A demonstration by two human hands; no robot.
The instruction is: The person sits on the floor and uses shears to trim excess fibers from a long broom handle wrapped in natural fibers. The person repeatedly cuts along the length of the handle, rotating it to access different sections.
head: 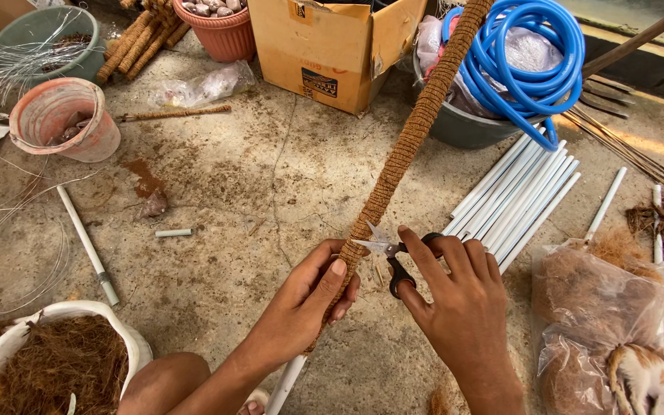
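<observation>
Coir-brown and rough, the pole (pixel 405 146) runs from the picture's middle up toward one o'clock, past a blue hose (pixel 528 58) coiled in a grey tub (pixel 463 127). The left hand (pixel 305 307) is wrapped around the pole's lower stretch, thumb on top, gripping it firmly. At three o'clock from that thumb, the right hand (pixel 459 303) holds black-handled scissors (pixel 390 257), fingers through the loops, blades parted and pointing at the pole just above the left thumb.

The blade tips sit very near the left thumb, so a slip or a hasty snip could, I judge, nick it. A cut too deep into the binding could loosen the coir wrap, letting it unwind. The pole is long and held at one end only; it may sway and pull the cut off line.

What the blades are meant to catch is hard to see: any thread or wire there is too fine to make out. The pole's top is cut off by the frame edge, and below the left hand only a white tube end (pixel 286 380) shows. At seven o'clock a white sack (pixel 128 338) holds loose coir; at four o'clock a clear bag (pixel 601 307) holds more, with a small cat (pixel 651 380) partly cut off beside it. White pipes (pixel 520 196) lie at two o'clock on the concrete floor (pixel 255 177)
</observation>
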